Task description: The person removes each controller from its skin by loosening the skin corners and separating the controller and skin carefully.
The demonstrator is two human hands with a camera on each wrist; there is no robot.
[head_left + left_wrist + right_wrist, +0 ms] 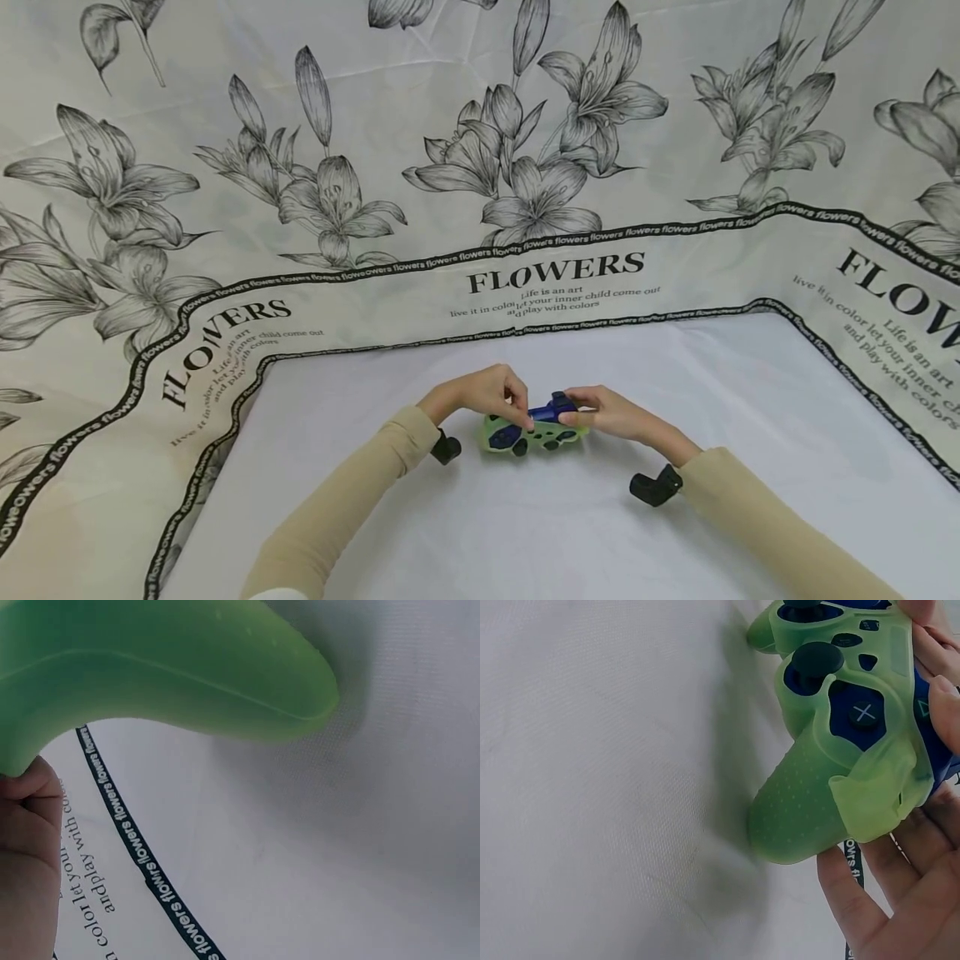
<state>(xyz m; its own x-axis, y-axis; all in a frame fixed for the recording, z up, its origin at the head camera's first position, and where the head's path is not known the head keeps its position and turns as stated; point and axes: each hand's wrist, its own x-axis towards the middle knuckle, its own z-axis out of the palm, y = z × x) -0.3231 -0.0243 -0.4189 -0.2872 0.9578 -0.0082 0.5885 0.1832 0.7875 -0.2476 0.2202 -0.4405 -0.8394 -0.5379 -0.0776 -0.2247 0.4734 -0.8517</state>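
Observation:
A blue game controller (551,412) with black thumbsticks sits in a translucent green silicone cover (802,806), held a little above the white tabletop. In the right wrist view, the cover's flap is folded outward near the triangle button, leaving blue shell bare. My left hand (489,392), fingers bent, pinches the cover's edge near the middle of the controller. The right hand (611,412) grips the controller's right end, its thumb near the triangle button and other fingers behind. Only a smooth green handle of the cover and part of the left hand (26,855) show in the left wrist view.
A white cloth (525,533) covers the tabletop. Behind and along both sides stands a flower-printed fabric screen (420,275) with black lettered bands. Black wrist-worn camera mounts (656,486) hang below both wrists.

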